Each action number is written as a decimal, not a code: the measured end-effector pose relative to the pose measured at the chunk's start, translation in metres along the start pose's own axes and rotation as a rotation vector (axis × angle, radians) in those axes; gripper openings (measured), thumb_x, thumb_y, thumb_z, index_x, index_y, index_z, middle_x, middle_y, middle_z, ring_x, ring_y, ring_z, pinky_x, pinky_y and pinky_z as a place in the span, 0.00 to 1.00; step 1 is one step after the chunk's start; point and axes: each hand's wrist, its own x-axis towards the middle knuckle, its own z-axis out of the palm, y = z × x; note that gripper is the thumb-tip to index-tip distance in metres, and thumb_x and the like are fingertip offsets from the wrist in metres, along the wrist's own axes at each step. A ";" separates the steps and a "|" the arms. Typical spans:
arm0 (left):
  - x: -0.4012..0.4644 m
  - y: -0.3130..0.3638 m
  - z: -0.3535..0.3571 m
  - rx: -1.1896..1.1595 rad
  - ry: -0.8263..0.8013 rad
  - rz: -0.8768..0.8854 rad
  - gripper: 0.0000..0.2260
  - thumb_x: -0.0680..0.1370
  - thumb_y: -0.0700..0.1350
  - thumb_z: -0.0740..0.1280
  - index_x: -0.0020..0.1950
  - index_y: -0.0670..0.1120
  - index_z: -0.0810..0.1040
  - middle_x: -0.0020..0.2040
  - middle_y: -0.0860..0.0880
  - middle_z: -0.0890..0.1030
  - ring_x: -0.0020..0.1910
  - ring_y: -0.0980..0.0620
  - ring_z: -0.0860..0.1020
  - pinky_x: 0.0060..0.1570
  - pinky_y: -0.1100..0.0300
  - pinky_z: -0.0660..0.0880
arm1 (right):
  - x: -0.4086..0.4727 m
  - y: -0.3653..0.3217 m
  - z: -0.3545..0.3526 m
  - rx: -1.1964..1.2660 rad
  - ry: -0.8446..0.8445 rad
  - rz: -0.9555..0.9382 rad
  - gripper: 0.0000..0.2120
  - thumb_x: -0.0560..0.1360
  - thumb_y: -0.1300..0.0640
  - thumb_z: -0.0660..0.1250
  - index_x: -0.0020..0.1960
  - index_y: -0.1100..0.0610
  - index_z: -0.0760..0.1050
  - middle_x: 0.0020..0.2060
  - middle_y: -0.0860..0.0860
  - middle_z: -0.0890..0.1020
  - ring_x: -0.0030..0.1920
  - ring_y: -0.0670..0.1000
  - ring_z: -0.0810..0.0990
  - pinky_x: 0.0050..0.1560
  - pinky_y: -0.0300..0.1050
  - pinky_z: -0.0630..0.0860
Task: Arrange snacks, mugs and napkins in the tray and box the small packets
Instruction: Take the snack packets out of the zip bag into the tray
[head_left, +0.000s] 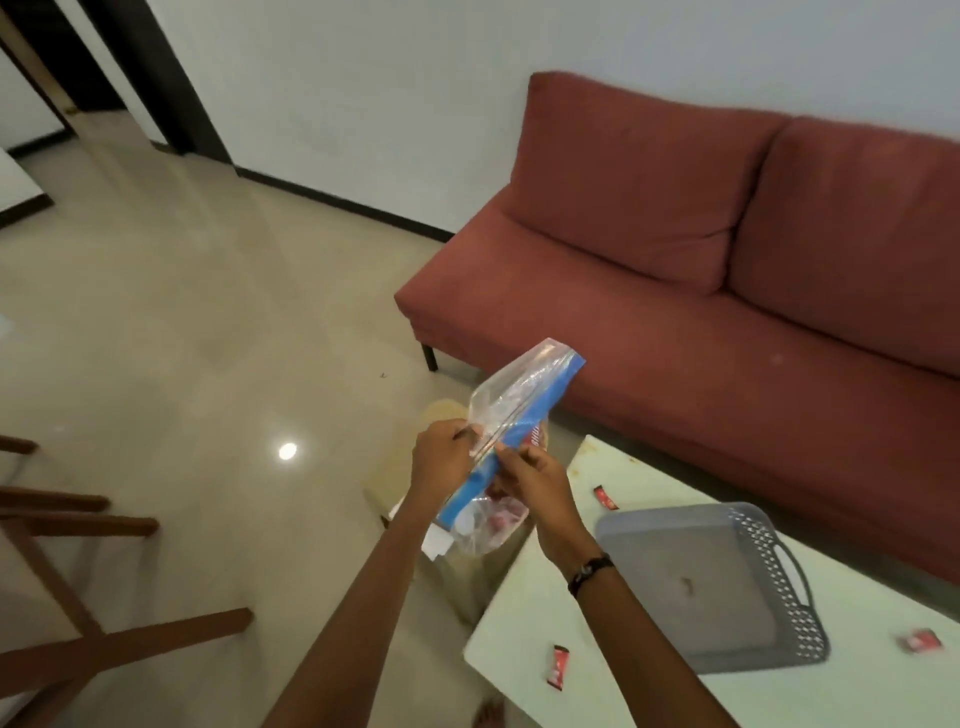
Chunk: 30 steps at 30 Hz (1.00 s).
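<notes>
Both hands hold a clear plastic zip bag (511, 402) with a blue strip along one side, lifted above the floor at the left end of the white table (545, 613). My left hand (441, 457) pinches its left edge and my right hand (535, 480) grips the blue strip. Red and white items show blurred inside the bag's lower part. An empty grey perforated tray (727, 582) with handles lies on the table. Three small red packets lie loose on the table: one at the far edge (605, 496), one near the front (558, 666), one at the right (920, 640).
A red sofa (701, 270) stands behind the table against the white wall. A cardboard box (457, 566) sits on the floor under the bag, mostly hidden. Wooden chair legs (78, 571) stand at the left. A glossy beige floor spreads to the left and far side.
</notes>
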 end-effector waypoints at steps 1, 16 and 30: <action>-0.015 0.011 0.010 -0.013 -0.051 -0.001 0.15 0.74 0.49 0.63 0.36 0.37 0.76 0.38 0.35 0.81 0.38 0.37 0.81 0.44 0.43 0.80 | -0.015 -0.006 -0.018 0.003 0.000 -0.010 0.08 0.76 0.54 0.67 0.48 0.59 0.79 0.47 0.56 0.84 0.46 0.55 0.84 0.51 0.51 0.82; -0.233 0.156 0.156 -0.103 -0.420 0.169 0.15 0.74 0.55 0.66 0.44 0.43 0.82 0.43 0.45 0.84 0.42 0.48 0.83 0.47 0.52 0.80 | -0.188 -0.060 -0.260 0.083 0.307 -0.129 0.13 0.73 0.57 0.71 0.43 0.68 0.76 0.35 0.57 0.79 0.37 0.51 0.79 0.40 0.42 0.79; -0.285 0.188 0.204 0.266 -0.522 0.478 0.13 0.68 0.37 0.70 0.52 0.42 0.81 0.47 0.46 0.84 0.39 0.55 0.80 0.33 0.76 0.74 | -0.250 -0.072 -0.317 -0.040 0.554 -0.255 0.14 0.66 0.55 0.77 0.34 0.62 0.75 0.28 0.53 0.79 0.26 0.43 0.76 0.30 0.32 0.73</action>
